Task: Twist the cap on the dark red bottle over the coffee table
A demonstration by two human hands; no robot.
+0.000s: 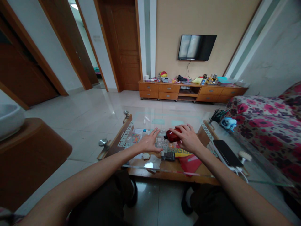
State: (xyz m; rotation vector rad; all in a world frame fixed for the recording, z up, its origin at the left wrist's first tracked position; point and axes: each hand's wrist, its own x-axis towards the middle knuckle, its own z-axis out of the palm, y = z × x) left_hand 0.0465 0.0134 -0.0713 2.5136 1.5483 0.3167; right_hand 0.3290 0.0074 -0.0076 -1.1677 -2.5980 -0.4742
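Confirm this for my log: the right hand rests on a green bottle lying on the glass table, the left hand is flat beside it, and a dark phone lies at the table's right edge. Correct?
Not quite. In the head view the bottle under the right hand is dark red, not green. The rest stands: left hand flat beside it, dark phone at the glass table's right edge.

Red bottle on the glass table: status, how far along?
Early. Done: nothing visibly finished. In hand: right hand rests over the red bottle, which lies on its side on the glass table; left hand is flat beside it, open. Left: bottle not yet lifted, cap apparently on.
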